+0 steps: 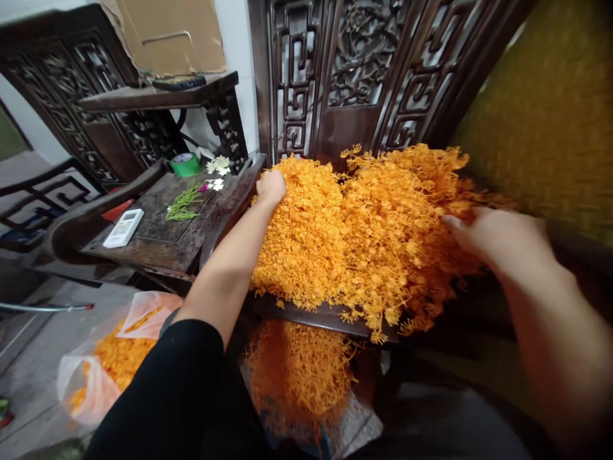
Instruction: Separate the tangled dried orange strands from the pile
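Two large heaps of orange artificial flowers lie side by side on the dark wooden seat in front of me: the left heap [301, 243] and the right heap [397, 236], touching in the middle. My left hand [271, 186] is closed at the left heap's upper left edge, gripping some flowers there; its fingertips are hidden. At the far right edge of the right heap is my right hand [502, 233], slightly blurred. Its thumb points left against the flowers, and the fingers are closed around stems, partly hidden.
A dark side table [167, 246] at left bears a white remote control [123, 228], green tape [185, 165], green stems [183, 204] and white flowers [219, 166]. On the floor are a plastic bag [153, 319] of orange pieces and more orange stems [306, 370]. A carved wooden back [349, 128] rises behind.
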Demonstrator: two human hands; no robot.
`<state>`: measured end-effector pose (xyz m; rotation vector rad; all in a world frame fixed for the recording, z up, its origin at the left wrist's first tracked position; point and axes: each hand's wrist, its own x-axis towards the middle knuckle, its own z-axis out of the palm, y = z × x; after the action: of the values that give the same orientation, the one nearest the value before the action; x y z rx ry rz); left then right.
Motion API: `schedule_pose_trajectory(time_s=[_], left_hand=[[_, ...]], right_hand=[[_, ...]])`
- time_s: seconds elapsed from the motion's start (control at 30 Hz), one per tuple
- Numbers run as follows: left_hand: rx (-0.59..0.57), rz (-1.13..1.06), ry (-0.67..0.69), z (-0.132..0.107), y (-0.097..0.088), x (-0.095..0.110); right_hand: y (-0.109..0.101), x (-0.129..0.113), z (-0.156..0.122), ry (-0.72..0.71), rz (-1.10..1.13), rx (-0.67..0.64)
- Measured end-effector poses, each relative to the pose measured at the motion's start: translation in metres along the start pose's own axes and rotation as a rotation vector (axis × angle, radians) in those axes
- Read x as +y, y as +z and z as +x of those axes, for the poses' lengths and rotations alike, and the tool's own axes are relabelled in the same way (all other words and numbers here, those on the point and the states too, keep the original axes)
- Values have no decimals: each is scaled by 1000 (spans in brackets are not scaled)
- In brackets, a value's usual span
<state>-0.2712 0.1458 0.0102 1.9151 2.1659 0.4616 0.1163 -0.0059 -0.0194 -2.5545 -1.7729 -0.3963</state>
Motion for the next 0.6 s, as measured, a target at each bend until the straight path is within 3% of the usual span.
schedule_pose_trajectory(time_s=[0.07, 0.17, 0.23, 0.3, 0.37, 0.43, 0.53, 0.6], left_hand=[[34, -20, 49, 3, -1, -7], [246, -167, 142, -3, -11, -4], [382, -311, 263, -22, -17, 17], [366, -425, 472, -53, -12, 55], [241, -490, 728, -90, 7, 104], [70, -501, 927, -124, 42, 153], [-114, -468, 904, -160, 104, 207], [-186, -424, 814, -173, 138, 221]], right_hand=[[-3, -7, -4, 41, 194, 88], [-9, -9, -8, 162, 651, 403], [-18, -8, -8, 192, 884, 558], [-30, -6, -7, 152, 1030, 608], [-46, -7, -8, 98, 1125, 600], [-64, -9, -13, 58, 1179, 617], [-91, -13, -23, -12, 1218, 727], [-106, -13, -29, -88, 1231, 779]])
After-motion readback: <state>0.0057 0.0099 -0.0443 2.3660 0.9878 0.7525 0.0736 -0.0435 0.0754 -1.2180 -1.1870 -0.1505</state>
